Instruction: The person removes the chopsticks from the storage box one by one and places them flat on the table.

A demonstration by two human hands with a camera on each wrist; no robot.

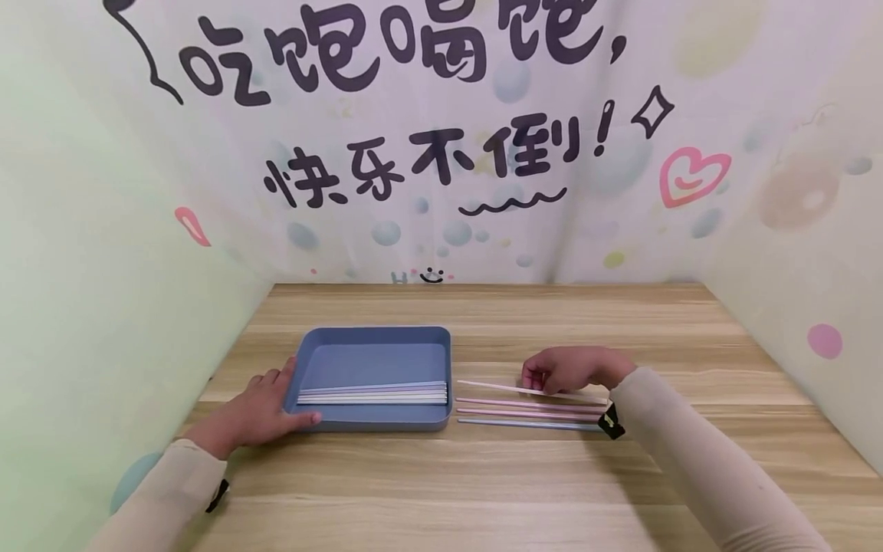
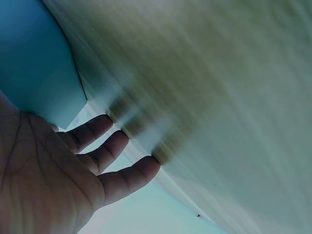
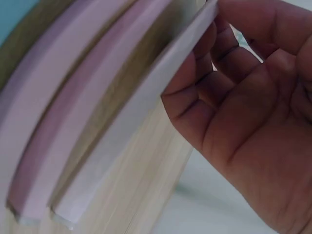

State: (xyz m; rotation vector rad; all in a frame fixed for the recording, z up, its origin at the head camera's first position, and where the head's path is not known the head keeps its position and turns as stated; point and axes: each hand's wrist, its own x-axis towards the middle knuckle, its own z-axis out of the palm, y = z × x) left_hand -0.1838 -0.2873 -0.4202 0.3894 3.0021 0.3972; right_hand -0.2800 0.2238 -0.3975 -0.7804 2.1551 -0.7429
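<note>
My left hand (image 1: 258,410) rests against the left side of a blue rectangular tray (image 1: 375,360), its thumb over the front-left corner. In the left wrist view its fingers (image 2: 129,180) are spread, with tips at the tabletop. Several pale chopsticks (image 1: 372,394) lie side by side along the tray's front half. To the right of the tray, my right hand (image 1: 572,368) pinches a white chopstick (image 1: 490,386) between thumb and fingers. Pink chopsticks (image 1: 531,415) and a blue chopstick (image 1: 517,423) lie in front of it on the table, their right ends partly hidden by the wrist.
The wood-grain table (image 1: 428,491) reaches back to a printed wall cloth (image 1: 441,253) with large dark characters. Pale side walls stand to the left and right. A black strap (image 1: 611,422) shows at my right wrist.
</note>
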